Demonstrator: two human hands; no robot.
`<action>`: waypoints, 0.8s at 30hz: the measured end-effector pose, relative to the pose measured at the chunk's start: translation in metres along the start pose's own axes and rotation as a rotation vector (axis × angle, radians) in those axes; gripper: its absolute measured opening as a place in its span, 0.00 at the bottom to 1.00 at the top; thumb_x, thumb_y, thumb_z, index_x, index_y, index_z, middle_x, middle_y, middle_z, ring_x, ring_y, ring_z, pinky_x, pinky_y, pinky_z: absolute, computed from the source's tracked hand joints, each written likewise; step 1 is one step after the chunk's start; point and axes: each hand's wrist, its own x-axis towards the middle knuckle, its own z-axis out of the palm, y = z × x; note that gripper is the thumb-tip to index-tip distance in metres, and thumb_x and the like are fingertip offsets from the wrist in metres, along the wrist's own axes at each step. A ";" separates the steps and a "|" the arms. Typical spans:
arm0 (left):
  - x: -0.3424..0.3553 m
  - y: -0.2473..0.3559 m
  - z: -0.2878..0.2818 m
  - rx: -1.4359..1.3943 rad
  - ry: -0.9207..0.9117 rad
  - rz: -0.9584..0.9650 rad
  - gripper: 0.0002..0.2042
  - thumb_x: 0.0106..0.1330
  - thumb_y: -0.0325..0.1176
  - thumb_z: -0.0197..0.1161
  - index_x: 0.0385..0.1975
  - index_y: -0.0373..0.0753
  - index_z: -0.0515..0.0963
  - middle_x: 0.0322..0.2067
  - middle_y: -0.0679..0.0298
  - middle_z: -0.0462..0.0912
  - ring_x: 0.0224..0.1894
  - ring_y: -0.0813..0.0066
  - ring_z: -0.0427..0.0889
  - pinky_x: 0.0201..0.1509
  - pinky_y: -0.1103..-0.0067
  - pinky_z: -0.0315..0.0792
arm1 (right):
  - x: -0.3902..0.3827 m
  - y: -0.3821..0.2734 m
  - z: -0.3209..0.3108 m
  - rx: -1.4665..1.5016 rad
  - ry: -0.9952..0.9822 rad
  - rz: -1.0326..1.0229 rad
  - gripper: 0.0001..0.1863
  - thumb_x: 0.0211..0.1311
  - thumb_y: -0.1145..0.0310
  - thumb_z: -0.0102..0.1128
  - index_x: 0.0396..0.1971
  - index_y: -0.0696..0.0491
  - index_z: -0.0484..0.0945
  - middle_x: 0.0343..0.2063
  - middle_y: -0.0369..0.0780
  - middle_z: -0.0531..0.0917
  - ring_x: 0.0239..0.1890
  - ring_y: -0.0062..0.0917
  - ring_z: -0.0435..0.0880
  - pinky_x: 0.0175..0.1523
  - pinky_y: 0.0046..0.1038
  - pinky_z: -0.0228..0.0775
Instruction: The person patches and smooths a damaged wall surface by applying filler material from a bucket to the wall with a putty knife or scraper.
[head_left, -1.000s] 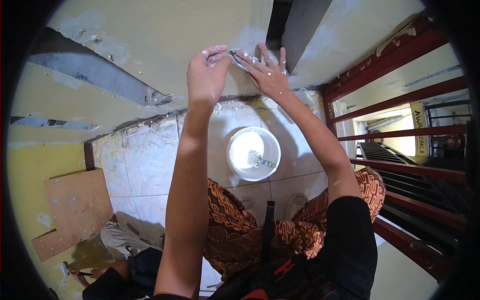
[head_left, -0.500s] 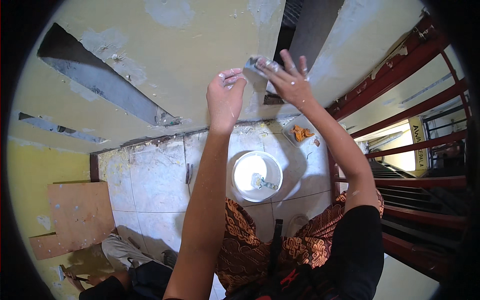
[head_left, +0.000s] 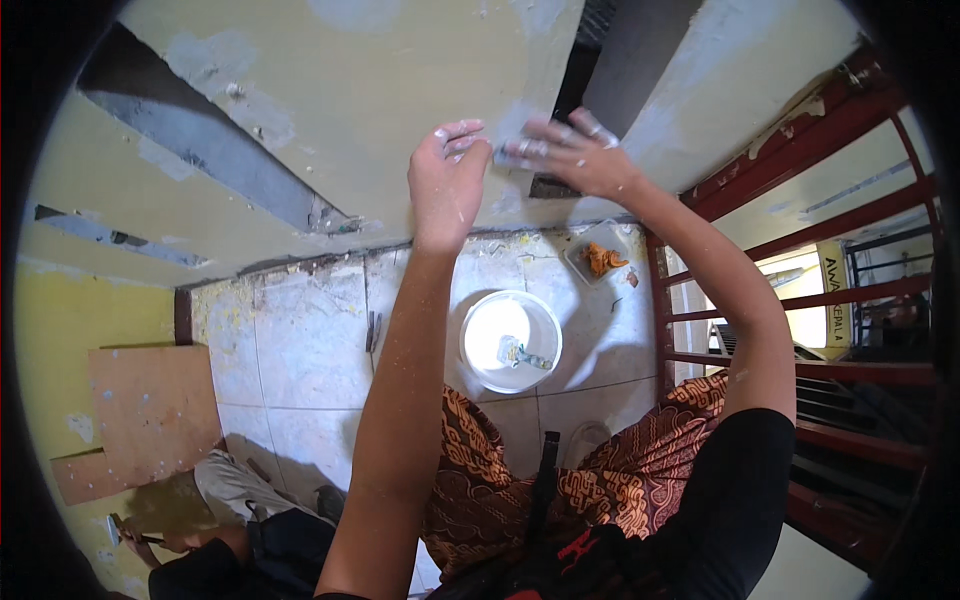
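Over the pale yellow wall (head_left: 400,80), my left hand (head_left: 442,185) is raised with its fingers curled toward the thumb and white paste on the fingertips. What it holds, if anything, I cannot make out. Just to its right, my right hand (head_left: 580,160) stretches across the wall, smeared by motion and white with paste. Under its fingertips shows the edge of a thin, flat putty scraper (head_left: 502,155), close to the left hand. Below, on the floor, stands a white bucket (head_left: 468,365) with white contents and a paste-covered brush or spatula (head_left: 525,354) in it.
A clear tub (head_left: 578,268) with an orange cloth (head_left: 603,260) stands by the wall. Dark red railings (head_left: 850,300) run along the right. A thin dark tool (head_left: 373,332) lies on the tiles. At lower left, another person (head_left: 240,555) holds a scraper beside a brown board (head_left: 150,410).
My right hand has swept down, turning the scraper's face nearly out of sight. My left hand stays almost in place. The view has shifted slightly.
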 end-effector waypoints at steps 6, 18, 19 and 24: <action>0.003 -0.004 -0.004 -0.046 0.118 0.169 0.13 0.66 0.27 0.65 0.48 0.28 0.81 0.45 0.57 0.87 0.47 0.71 0.85 0.54 0.76 0.77 | 0.024 0.048 -0.057 -0.284 0.376 0.158 0.36 0.64 0.58 0.61 0.73 0.20 0.67 0.76 0.12 0.62 0.82 0.19 0.52 0.83 0.56 0.22; -0.009 0.068 -0.002 0.348 0.442 0.778 0.19 0.63 0.21 0.64 0.54 0.36 0.76 0.62 0.49 0.76 0.69 0.51 0.70 0.74 0.61 0.62 | 0.091 0.125 -0.218 -0.353 0.151 0.000 0.31 0.73 0.62 0.49 0.74 0.24 0.66 0.75 0.13 0.64 0.78 0.25 0.62 0.83 0.49 0.41; -0.009 0.069 -0.002 0.337 0.449 0.773 0.19 0.63 0.21 0.64 0.54 0.36 0.76 0.62 0.49 0.76 0.69 0.51 0.70 0.74 0.61 0.62 | 0.098 0.137 -0.229 0.074 0.348 0.128 0.31 0.73 0.62 0.49 0.74 0.24 0.66 0.76 0.16 0.65 0.78 0.26 0.61 0.83 0.51 0.40; 0.001 0.059 -0.006 0.164 0.495 0.722 0.27 0.62 0.21 0.63 0.64 0.34 0.68 0.68 0.48 0.70 0.73 0.49 0.66 0.77 0.59 0.58 | 0.091 0.107 -0.205 -0.292 0.196 -0.325 0.33 0.68 0.67 0.54 0.74 0.30 0.67 0.70 0.25 0.75 0.66 0.27 0.79 0.70 0.43 0.70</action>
